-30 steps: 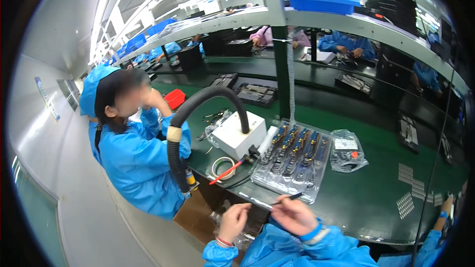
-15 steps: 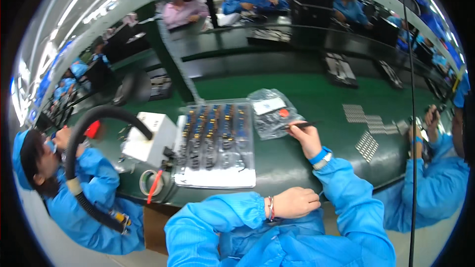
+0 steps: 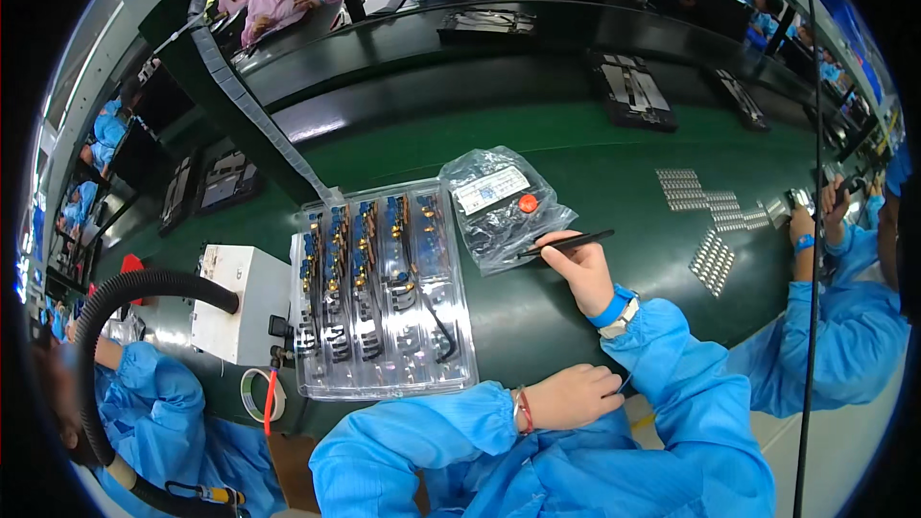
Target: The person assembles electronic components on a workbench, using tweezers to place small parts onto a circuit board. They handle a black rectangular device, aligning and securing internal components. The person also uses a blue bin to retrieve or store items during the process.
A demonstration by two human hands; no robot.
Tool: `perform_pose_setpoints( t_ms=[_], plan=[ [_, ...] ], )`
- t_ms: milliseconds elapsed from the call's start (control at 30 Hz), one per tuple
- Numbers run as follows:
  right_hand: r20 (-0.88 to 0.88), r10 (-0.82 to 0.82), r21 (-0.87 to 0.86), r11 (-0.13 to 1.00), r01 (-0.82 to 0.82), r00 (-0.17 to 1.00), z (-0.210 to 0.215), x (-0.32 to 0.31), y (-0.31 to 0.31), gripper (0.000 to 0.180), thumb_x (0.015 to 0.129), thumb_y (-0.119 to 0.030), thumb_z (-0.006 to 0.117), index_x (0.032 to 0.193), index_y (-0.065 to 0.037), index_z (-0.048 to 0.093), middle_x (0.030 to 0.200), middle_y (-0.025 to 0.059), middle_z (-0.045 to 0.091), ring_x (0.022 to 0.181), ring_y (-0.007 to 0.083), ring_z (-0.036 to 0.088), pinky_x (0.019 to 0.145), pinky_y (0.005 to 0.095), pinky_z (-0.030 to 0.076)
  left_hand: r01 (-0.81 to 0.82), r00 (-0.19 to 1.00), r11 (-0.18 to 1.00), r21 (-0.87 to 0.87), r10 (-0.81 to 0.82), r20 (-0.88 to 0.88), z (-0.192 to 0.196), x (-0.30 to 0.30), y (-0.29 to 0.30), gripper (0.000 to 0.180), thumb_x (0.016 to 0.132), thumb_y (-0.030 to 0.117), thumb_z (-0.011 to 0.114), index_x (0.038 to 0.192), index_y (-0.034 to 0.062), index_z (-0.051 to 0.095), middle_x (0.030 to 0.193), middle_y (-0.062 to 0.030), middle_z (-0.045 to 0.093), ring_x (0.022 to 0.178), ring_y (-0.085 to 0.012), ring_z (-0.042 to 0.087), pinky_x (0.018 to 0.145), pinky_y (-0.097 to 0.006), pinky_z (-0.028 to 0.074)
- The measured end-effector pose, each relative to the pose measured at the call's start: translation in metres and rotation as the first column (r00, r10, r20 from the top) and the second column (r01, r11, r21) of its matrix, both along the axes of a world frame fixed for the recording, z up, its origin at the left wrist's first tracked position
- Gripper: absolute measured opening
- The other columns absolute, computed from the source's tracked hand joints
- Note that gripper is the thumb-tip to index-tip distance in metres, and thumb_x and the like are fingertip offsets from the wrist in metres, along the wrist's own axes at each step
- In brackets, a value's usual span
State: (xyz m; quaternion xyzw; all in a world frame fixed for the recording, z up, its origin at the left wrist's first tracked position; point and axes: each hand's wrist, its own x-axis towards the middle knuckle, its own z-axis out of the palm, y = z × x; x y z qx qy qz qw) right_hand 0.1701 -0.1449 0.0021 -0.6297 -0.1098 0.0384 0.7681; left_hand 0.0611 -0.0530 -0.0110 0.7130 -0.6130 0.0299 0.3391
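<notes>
My right hand (image 3: 578, 273) is closed around black tweezers (image 3: 574, 244), whose tip points left at the lower edge of a clear plastic bag (image 3: 489, 247). The bag bears a white label and a red round sticker, with dark parts inside. Low in front of my body, my left hand (image 3: 574, 397) has its fingers curled together; a thin dark line shows beside the fingertips, and what they hold, if anything, is hidden. Left of the bag, a clear compartment tray (image 3: 384, 376) carries rows of small black cable-like parts with blue and gold ends.
A white box (image 3: 240, 302) with a black hose (image 3: 134, 280) and a tape roll (image 3: 257, 395) are left of the tray. Metal part sheets (image 3: 712, 264) lie to the right. Co-workers sit on both sides; dark device trays (image 3: 633, 93) are farther back.
My view has shifted, so the tray, bag and white box appear farther left. My right hand still grips the tweezers by the bag; my left hand stays low before my body.
</notes>
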Motion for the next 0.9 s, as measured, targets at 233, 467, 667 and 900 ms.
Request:
perform_pose_setpoints(
  t_ms=[233, 467, 667, 900],
  plan=[
    [-0.084, -0.019, 0.083, 0.996, 0.026, 0.996, -0.004, -0.001, -0.004, 0.016, 0.081, -0.006, 0.056, 0.096, 0.000, 0.057, 0.089, 0.0061, 0.060, 0.082, 0.0113, 0.054, 0.075, 0.0251, 0.042, -0.060, 0.995, 0.998, 0.017, 0.059, 0.083, -0.006, -0.003, 0.000, 0.042, 0.065, 0.013, 0.054, 0.107, 0.0056, 0.049, 0.113, -0.0155, 0.046, 0.105, -0.0259, 0.046, 0.073, -0.030, 0.042],
    [-0.110, 0.000, 0.139, 0.990, 0.015, 0.994, -0.006, -0.001, -0.008, 0.017, 0.082, -0.010, 0.055, 0.096, 0.000, 0.057, 0.091, 0.0062, 0.060, 0.083, 0.0118, 0.055, 0.074, 0.0244, 0.042, -0.075, 0.992, 0.996, 0.041, 0.070, 0.108, -0.007, -0.002, -0.001, 0.046, 0.065, 0.017, 0.056, 0.109, 0.0077, 0.049, 0.115, -0.0140, 0.046, 0.108, -0.0248, 0.045, 0.079, -0.031, 0.040],
    [-0.120, 0.018, 0.165, 0.986, 0.002, 0.993, -0.005, -0.004, -0.010, 0.016, 0.083, -0.009, 0.055, 0.096, -0.001, 0.056, 0.091, 0.0071, 0.060, 0.082, 0.0122, 0.055, 0.074, 0.0242, 0.042, -0.075, 0.992, 0.997, 0.030, 0.072, 0.099, -0.007, 0.000, -0.001, 0.042, 0.067, 0.018, 0.056, 0.108, 0.0094, 0.050, 0.117, -0.0129, 0.046, 0.108, -0.0238, 0.044, 0.090, -0.037, 0.035],
    [-0.134, 0.015, 0.183, 0.983, 0.010, 0.991, -0.004, -0.004, -0.011, 0.018, 0.081, -0.011, 0.058, 0.096, -0.001, 0.058, 0.090, 0.0061, 0.061, 0.081, 0.0112, 0.055, 0.073, 0.0239, 0.042, -0.062, 0.996, 0.996, 0.058, 0.058, 0.066, -0.002, 0.001, -0.001, 0.040, 0.068, 0.018, 0.056, 0.107, 0.0094, 0.050, 0.115, -0.0126, 0.046, 0.108, -0.0240, 0.044, 0.091, -0.038, 0.035]
  ],
)
